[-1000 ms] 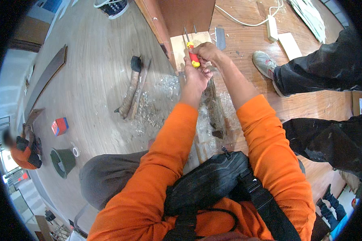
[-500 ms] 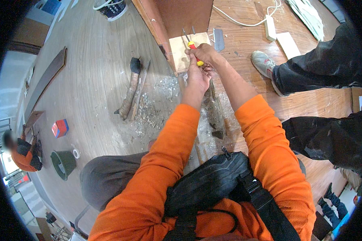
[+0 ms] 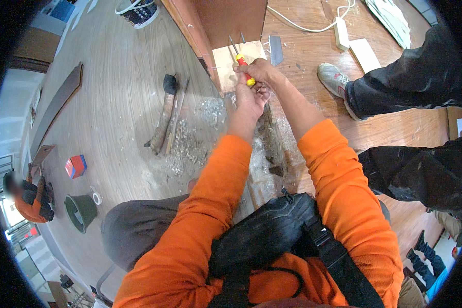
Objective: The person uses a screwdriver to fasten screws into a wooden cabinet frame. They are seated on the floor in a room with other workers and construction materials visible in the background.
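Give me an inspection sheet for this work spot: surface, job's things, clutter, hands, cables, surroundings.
Surface: wooden plank floor, with a torn-up strip in front of the person.
Job's things: red-and-yellow-handled tool, its metal tip over a pale wood block.
Clutter: hatchet and a wood strip beside it, chips and debris, a flat metal blade.
Hands: right hand grips the tool handle; left hand is cupped just below it.
Cables: white cord with adapter.
Surroundings: another person's dark trouser legs and shoe, red box, green bucket, tape roll.
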`<state>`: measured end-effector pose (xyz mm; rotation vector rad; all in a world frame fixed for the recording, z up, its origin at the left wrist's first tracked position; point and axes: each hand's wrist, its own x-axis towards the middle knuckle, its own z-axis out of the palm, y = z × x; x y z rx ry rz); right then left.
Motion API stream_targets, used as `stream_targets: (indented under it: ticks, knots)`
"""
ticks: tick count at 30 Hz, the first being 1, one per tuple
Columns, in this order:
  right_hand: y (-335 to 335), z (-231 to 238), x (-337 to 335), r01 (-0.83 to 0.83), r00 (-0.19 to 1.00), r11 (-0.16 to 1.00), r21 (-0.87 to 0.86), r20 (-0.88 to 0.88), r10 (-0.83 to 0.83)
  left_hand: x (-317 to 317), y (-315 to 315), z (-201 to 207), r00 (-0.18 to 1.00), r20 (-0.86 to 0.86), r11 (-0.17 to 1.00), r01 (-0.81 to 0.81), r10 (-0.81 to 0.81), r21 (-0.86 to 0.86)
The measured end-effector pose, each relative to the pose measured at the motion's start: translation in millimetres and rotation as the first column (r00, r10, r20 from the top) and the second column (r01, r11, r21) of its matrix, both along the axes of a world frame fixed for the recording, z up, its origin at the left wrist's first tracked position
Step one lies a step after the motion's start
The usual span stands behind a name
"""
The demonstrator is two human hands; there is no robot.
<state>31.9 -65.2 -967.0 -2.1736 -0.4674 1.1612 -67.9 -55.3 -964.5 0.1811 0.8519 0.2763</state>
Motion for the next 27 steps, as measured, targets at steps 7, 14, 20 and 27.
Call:
stream_targets:
  ticks: [7, 14, 20, 27]
  knots:
    - [0, 4, 11, -0.033, 0.988, 0.986, 0.165, -0.143, 0.057, -11, 7, -52, 0.919, 0.395, 0.996, 0.047, -0.015, -0.071]
    - [12, -6, 5, 0.106, 0.952, 0.979, 0.175, -0.303, -0.049, 0, 13, -34, 0.981, 0.132, 0.99, -0.144, 0.142, 0.005]
    - [2, -12, 18, -0.06, 0.993, 0.975, 0.215, -0.091, 0.081, -17, 18, -49, 0.951, 0.309, 0.985, 0.072, -0.021, -0.157]
    - [8, 15, -3, 0.216, 0.892, 0.955, 0.203, -0.438, -0.108, -12, 19, -66, 0.929, 0.359, 0.993, -0.047, 0.085, -0.112]
